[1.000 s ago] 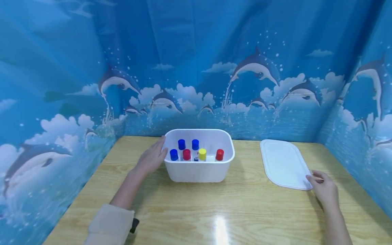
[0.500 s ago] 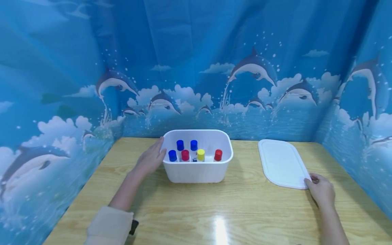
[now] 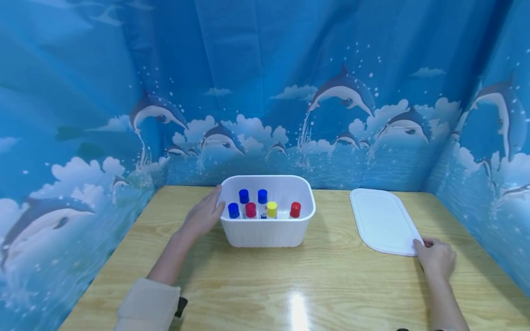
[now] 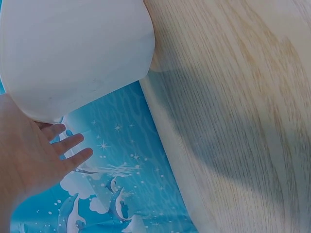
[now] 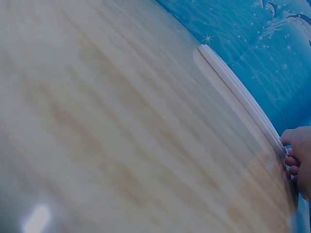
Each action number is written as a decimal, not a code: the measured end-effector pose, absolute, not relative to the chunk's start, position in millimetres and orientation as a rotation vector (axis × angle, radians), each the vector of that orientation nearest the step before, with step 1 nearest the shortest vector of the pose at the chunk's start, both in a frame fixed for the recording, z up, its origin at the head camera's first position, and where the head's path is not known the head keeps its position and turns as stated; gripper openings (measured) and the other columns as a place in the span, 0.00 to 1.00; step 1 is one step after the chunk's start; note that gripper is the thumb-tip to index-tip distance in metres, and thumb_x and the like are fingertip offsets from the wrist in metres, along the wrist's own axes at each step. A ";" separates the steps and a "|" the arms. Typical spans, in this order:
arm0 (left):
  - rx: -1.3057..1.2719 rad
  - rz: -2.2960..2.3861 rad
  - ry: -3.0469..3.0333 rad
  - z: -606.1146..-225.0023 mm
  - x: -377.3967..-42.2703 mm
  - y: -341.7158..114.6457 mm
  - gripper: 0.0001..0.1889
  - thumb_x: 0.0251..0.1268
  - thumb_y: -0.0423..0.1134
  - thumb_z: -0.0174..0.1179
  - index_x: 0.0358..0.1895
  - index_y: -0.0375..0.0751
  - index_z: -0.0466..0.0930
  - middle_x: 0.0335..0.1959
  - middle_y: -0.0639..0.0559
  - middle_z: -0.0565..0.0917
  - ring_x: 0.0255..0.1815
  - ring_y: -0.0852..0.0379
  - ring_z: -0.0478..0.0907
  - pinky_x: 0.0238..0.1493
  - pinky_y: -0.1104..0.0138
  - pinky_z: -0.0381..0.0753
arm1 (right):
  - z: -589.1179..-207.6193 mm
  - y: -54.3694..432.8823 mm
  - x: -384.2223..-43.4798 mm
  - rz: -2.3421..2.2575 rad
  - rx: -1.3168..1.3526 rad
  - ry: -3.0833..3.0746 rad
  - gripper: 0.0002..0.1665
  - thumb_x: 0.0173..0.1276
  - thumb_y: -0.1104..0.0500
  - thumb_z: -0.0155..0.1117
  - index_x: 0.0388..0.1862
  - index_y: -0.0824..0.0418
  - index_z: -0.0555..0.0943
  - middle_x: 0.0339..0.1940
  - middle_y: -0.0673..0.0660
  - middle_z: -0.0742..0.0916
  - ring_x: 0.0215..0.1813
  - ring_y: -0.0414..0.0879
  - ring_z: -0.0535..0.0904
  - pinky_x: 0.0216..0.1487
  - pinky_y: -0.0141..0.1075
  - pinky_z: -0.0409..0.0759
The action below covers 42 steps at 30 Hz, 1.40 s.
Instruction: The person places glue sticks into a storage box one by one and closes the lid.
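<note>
A white plastic bin (image 3: 265, 234) stands on the table, holding several upright bottles with blue, red and yellow caps (image 3: 271, 209). My left hand (image 3: 203, 215) rests against the bin's left end, fingertips up at the rim. In the left wrist view, three of its fingers (image 4: 70, 143) extend straight past the bin wall (image 4: 77, 48). Over on the right lies a flat white lid (image 3: 383, 220) with rounded corners. My right hand (image 3: 438, 258) pinches its near right corner, thumb on top; the right wrist view shows the lid's edge (image 5: 243, 99) meeting the fingers (image 5: 293, 161).
The wooden table (image 3: 256, 285) ends at a blue dolphin-print curtain (image 3: 256, 92) behind and on both sides. Bare wood lies between the bin and the lid. A beige sleeve (image 3: 149, 303) covers my left forearm, with a small black piece (image 3: 181, 307) beside it.
My right thumb has come onto the lid's corner, closing the pinch there. The head view has shifted slightly. The left hand, bin and bottles stay as they were.
</note>
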<state>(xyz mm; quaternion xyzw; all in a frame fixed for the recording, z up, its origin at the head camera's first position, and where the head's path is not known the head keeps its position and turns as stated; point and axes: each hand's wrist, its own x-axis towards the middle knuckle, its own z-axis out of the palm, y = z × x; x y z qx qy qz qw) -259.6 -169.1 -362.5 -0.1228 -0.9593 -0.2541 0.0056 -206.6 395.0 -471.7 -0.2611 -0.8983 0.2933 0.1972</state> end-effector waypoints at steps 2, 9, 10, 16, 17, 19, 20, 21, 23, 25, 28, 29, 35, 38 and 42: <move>-0.385 -0.792 -3.000 -362.2 -259.4 -168.9 0.32 0.73 0.49 0.32 0.73 0.39 0.36 0.73 0.43 0.45 0.71 0.45 0.42 0.67 0.52 0.48 | -471.8 395.0 -206.8 0.837 -0.740 -2.496 0.23 0.63 0.58 0.57 0.48 0.77 0.75 0.38 0.72 0.80 0.44 0.66 0.68 0.44 0.54 0.62; -0.384 -0.771 -2.992 -363.2 -260.7 -169.2 0.32 0.73 0.50 0.32 0.73 0.39 0.36 0.73 0.43 0.45 0.71 0.45 0.43 0.67 0.52 0.48 | -472.5 394.3 -208.1 0.850 -0.771 -2.423 0.22 0.60 0.58 0.57 0.46 0.76 0.77 0.38 0.71 0.81 0.42 0.66 0.71 0.40 0.53 0.65; -0.383 -0.770 -2.992 -363.4 -260.8 -169.3 0.32 0.73 0.50 0.32 0.73 0.39 0.36 0.73 0.44 0.45 0.71 0.46 0.43 0.67 0.52 0.48 | -472.2 394.4 -208.1 0.849 -0.775 -2.419 0.22 0.60 0.58 0.57 0.46 0.76 0.77 0.38 0.71 0.81 0.42 0.66 0.72 0.40 0.53 0.65; -0.387 -0.781 -2.988 -363.0 -260.0 -169.9 0.32 0.73 0.50 0.32 0.73 0.40 0.36 0.73 0.44 0.44 0.71 0.46 0.42 0.67 0.52 0.48 | -471.0 394.6 -208.6 0.864 -0.766 -2.386 0.22 0.60 0.58 0.57 0.46 0.76 0.78 0.39 0.72 0.81 0.42 0.67 0.74 0.43 0.53 0.66; -0.390 -0.781 -2.987 -362.8 -260.0 -170.0 0.32 0.73 0.50 0.32 0.73 0.39 0.36 0.73 0.44 0.44 0.71 0.46 0.42 0.67 0.52 0.48 | -471.1 394.6 -208.8 0.864 -0.757 -2.379 0.21 0.60 0.59 0.58 0.45 0.76 0.78 0.39 0.72 0.81 0.42 0.67 0.74 0.43 0.53 0.66; -0.391 -0.782 -2.985 -362.8 -260.1 -170.1 0.32 0.73 0.50 0.32 0.73 0.39 0.36 0.73 0.43 0.44 0.71 0.46 0.42 0.67 0.52 0.48 | -470.9 394.4 -208.9 0.867 -0.741 -2.372 0.21 0.60 0.60 0.58 0.45 0.76 0.78 0.38 0.72 0.81 0.42 0.66 0.74 0.43 0.52 0.66; -0.391 -0.780 -2.983 -362.9 -260.1 -170.3 0.32 0.73 0.50 0.32 0.73 0.39 0.36 0.73 0.43 0.44 0.71 0.46 0.42 0.67 0.52 0.48 | -471.0 394.4 -208.9 0.867 -0.735 -2.372 0.20 0.59 0.60 0.58 0.44 0.76 0.78 0.38 0.72 0.82 0.41 0.66 0.74 0.43 0.52 0.66; -0.392 -0.778 -2.983 -363.0 -260.1 -170.3 0.32 0.73 0.50 0.32 0.73 0.39 0.36 0.73 0.43 0.44 0.71 0.46 0.42 0.67 0.52 0.48 | -471.0 394.5 -209.0 0.870 -0.733 -2.373 0.20 0.59 0.60 0.58 0.45 0.76 0.78 0.38 0.72 0.82 0.41 0.66 0.74 0.43 0.52 0.66; -0.394 -0.772 -2.981 -363.1 -260.1 -170.3 0.32 0.73 0.50 0.32 0.73 0.39 0.36 0.73 0.43 0.45 0.71 0.46 0.43 0.67 0.52 0.48 | -470.7 394.7 -209.3 0.884 -0.734 -2.382 0.20 0.60 0.60 0.58 0.45 0.76 0.78 0.38 0.72 0.81 0.42 0.66 0.74 0.44 0.52 0.66; -0.392 -0.769 -2.981 -363.0 -260.0 -170.3 0.32 0.73 0.50 0.32 0.73 0.39 0.36 0.73 0.43 0.45 0.71 0.46 0.43 0.67 0.53 0.48 | -469.8 394.9 -210.1 0.907 -0.746 -2.401 0.21 0.61 0.60 0.57 0.47 0.75 0.77 0.41 0.72 0.81 0.44 0.67 0.73 0.48 0.53 0.65; -0.391 -0.772 -2.979 -362.4 -260.2 -170.5 0.32 0.73 0.50 0.32 0.73 0.39 0.36 0.73 0.43 0.45 0.71 0.46 0.42 0.67 0.52 0.48 | -468.4 394.9 -211.9 0.926 -0.745 -2.469 0.24 0.63 0.58 0.56 0.51 0.76 0.74 0.48 0.74 0.78 0.50 0.69 0.69 0.54 0.56 0.63; -0.389 -0.774 -2.979 -362.4 -260.3 -170.6 0.32 0.73 0.50 0.32 0.73 0.39 0.36 0.73 0.43 0.45 0.71 0.46 0.42 0.67 0.52 0.47 | -468.0 394.8 -212.5 0.927 -0.737 -2.488 0.24 0.63 0.58 0.56 0.52 0.76 0.74 0.49 0.75 0.76 0.51 0.69 0.68 0.55 0.56 0.62; -0.395 -0.768 -2.973 -362.9 -261.1 -171.3 0.32 0.74 0.50 0.32 0.73 0.39 0.37 0.73 0.43 0.45 0.71 0.46 0.43 0.67 0.53 0.48 | -467.0 393.5 -212.9 0.884 -0.652 -2.509 0.22 0.63 0.60 0.56 0.49 0.78 0.74 0.45 0.77 0.76 0.48 0.70 0.69 0.50 0.57 0.63; -0.399 -0.768 -2.970 -362.5 -260.9 -171.2 0.31 0.74 0.49 0.32 0.73 0.38 0.37 0.72 0.42 0.46 0.71 0.45 0.43 0.67 0.52 0.48 | -466.6 392.6 -212.6 0.887 -0.653 -2.498 0.21 0.63 0.61 0.55 0.48 0.78 0.75 0.43 0.76 0.77 0.46 0.69 0.70 0.47 0.56 0.64; -0.386 -0.781 -2.976 -362.0 -260.6 -170.7 0.32 0.73 0.50 0.32 0.73 0.39 0.36 0.73 0.44 0.45 0.71 0.46 0.43 0.67 0.52 0.48 | -464.9 391.5 -212.2 0.947 -0.704 -2.466 0.23 0.65 0.60 0.52 0.50 0.79 0.73 0.46 0.77 0.76 0.47 0.70 0.70 0.49 0.56 0.65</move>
